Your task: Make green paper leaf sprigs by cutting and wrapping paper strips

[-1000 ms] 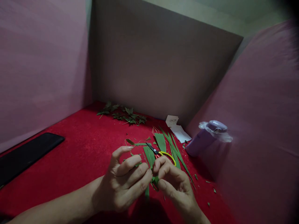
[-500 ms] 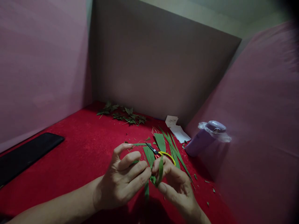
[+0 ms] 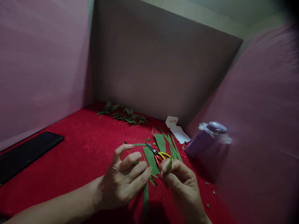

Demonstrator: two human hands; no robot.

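Note:
My left hand is curled around a folded green leaf, whose end sticks out past the fingertips; most of it is hidden. A long leaf strip hangs down below those fingers. Between thumb and fingers, my right hand pinches a small piece of leaf, its tip pointing up. A gap separates the two hands. Just beyond them lie scissors with dark blades and yellow and red handles. They rest by wide cut leaf pieces.
Long narrow leaves lie right of the scissors. A leafy pile is at the back, white papers to its right. A purple bottle with clear plastic stands by the right wall. A black flat object lies left on red cloth.
My right hand has moved right, away from the left, with a leaf piece in its pinch. The red scissor handle shows more now. My left hand stays almost still.

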